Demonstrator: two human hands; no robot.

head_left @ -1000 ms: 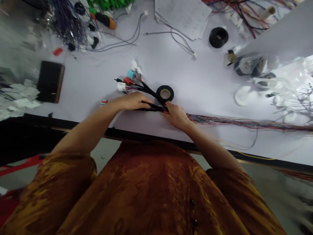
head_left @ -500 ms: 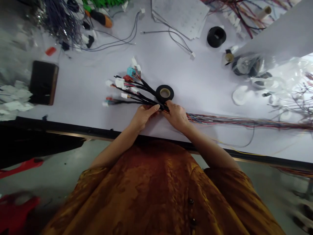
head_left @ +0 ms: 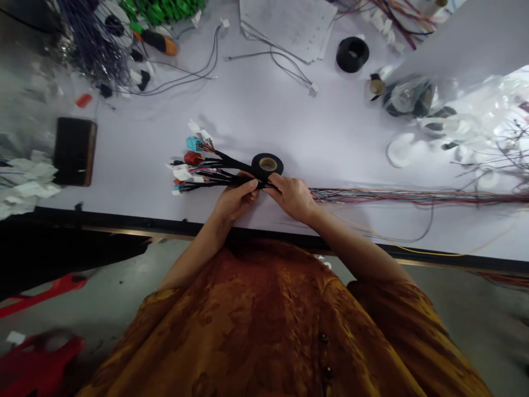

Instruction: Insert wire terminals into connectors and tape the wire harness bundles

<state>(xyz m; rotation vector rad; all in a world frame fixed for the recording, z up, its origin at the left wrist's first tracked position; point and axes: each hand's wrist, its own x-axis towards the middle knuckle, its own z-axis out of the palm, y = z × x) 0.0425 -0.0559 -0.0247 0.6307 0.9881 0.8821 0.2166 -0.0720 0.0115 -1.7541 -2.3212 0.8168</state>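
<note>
A wire harness (head_left: pixel 215 168) lies on the white table, its black-taped branches fanning left into white, red and blue connectors (head_left: pixel 190 160). My left hand (head_left: pixel 235 199) is closed on the taped branches where they join. My right hand (head_left: pixel 291 196) is closed on the same junction from the right, touching a roll of black tape (head_left: pixel 267 164) that sits right behind my fingers. To the right of my hands the untaped coloured wires (head_left: pixel 413 196) run along the table to the frame's edge.
A second black tape roll (head_left: pixel 352 54) and papers (head_left: pixel 289 22) lie at the back. A dark box (head_left: pixel 74 150) sits at left beside white connectors (head_left: pixel 25 184). Clear plastic bags (head_left: pixel 467 121) crowd the right; loose wires (head_left: pixel 99 44) and a screwdriver (head_left: pixel 159 41) lie back left.
My left hand slid from the left part of the branches to the junction beside my right hand. The connector fan came into full view and shifted slightly left.
</note>
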